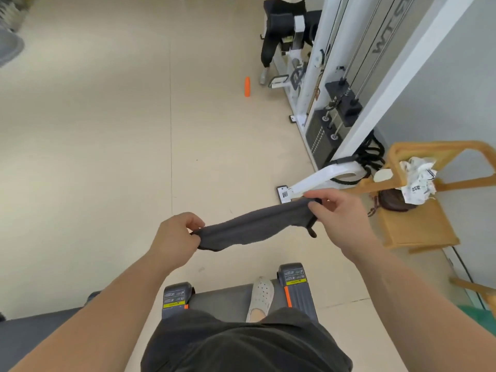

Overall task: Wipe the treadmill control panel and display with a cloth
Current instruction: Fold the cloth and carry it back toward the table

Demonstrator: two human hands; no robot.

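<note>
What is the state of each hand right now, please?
Left hand: closed, pinching one end of the dark cloth.
Right hand: closed, pinching the other end of the cloth.

Pretty sure I'm in a gym here. There's a white cable weight machine (pixel 346 108) with a stack of plates along the right wall, the end of a treadmill deck (pixel 236 296) right under my feet, and a big open stretch of pale floor (pixel 107 130). Someone's using another white machine (pixel 288 41) further back. A wooden chair (pixel 418 224) sits by the wall.
</note>
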